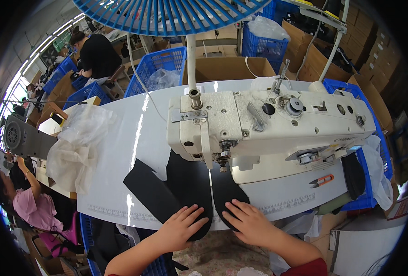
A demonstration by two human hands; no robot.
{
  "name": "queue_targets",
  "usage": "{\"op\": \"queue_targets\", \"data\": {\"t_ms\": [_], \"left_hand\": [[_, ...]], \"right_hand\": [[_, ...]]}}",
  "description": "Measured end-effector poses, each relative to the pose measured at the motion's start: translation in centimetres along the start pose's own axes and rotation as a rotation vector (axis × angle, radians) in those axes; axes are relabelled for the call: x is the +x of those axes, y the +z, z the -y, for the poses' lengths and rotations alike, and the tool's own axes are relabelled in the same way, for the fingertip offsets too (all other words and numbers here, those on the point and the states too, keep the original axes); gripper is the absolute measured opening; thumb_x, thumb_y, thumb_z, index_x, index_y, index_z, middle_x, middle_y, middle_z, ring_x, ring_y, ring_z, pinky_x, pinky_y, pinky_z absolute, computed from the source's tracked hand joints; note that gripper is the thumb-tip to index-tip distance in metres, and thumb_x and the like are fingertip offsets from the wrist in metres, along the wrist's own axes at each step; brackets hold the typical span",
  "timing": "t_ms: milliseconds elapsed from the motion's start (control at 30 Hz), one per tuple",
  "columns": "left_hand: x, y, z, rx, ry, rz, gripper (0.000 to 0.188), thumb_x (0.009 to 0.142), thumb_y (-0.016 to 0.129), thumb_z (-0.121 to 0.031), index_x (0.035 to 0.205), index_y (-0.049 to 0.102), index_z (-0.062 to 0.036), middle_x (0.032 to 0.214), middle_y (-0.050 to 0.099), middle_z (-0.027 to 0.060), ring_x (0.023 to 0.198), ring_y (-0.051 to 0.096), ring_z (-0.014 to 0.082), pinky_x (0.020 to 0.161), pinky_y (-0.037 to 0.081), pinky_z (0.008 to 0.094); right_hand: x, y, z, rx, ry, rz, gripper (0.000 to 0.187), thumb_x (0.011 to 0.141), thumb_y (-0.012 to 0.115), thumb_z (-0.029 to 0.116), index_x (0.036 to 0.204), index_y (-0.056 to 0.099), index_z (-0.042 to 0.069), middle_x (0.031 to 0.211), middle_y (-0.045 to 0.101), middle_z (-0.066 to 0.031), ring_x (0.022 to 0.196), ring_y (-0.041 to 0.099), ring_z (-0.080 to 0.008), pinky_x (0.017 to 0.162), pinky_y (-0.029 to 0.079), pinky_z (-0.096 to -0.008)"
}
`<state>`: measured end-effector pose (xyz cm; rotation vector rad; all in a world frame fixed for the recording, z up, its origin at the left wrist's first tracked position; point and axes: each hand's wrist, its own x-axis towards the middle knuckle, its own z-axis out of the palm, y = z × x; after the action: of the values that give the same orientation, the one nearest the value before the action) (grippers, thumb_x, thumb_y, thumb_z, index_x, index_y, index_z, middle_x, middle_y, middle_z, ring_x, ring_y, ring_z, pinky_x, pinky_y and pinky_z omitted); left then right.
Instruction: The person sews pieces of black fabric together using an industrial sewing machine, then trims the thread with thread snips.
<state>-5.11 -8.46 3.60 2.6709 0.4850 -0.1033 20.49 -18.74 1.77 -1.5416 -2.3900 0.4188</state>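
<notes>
Left hand lies flat, fingers extended, on black panel; right hand likewise on second black piece; sewing machine beyond both.

Head-worn fisheye: close above worktable, facing down, forward.

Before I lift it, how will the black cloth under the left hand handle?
The black cloth probably weighs little, since it looks thin and lies flat under the left hand. Its clean, crisp edges hint at some stiffness. Pushed, it might slide easily, as the white tabletop looks glossy.
</notes>
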Motion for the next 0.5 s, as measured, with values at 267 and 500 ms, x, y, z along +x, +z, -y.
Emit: {"op": "queue_targets", "data": {"t_ms": [267,500], "left_hand": [[0.6,0.4,0.7,-0.116,0.118,-0.223,0.04,0.063,0.062,-0.013,0.103,0.064,-0.0087,0.12,0.062,0.0096,0.117,0.056,0.0285,0.103,0.041,0.0447],[1.1,0.1,0.8,-0.057,0.123,-0.261,0.036,0.063,0.063,-0.015,0.099,0.063,-0.0092,0.116,0.064,0.0085,0.113,0.058,0.026,0.102,0.042,0.0437]], "right_hand": [[-0.2,1.1,-1.1,0.139,-0.06,-0.146,0.04,0.072,0.061,0.007,0.112,0.064,0.011,0.128,0.058,-0.0081,0.124,0.05,-0.0274,0.105,0.037,-0.0427],[0.2,1.0,-1.0,0.098,-0.015,-0.162,0.044,0.071,0.059,0.004,0.113,0.065,0.014,0.124,0.06,-0.0064,0.122,0.052,-0.0245,0.107,0.035,-0.0453]]}}
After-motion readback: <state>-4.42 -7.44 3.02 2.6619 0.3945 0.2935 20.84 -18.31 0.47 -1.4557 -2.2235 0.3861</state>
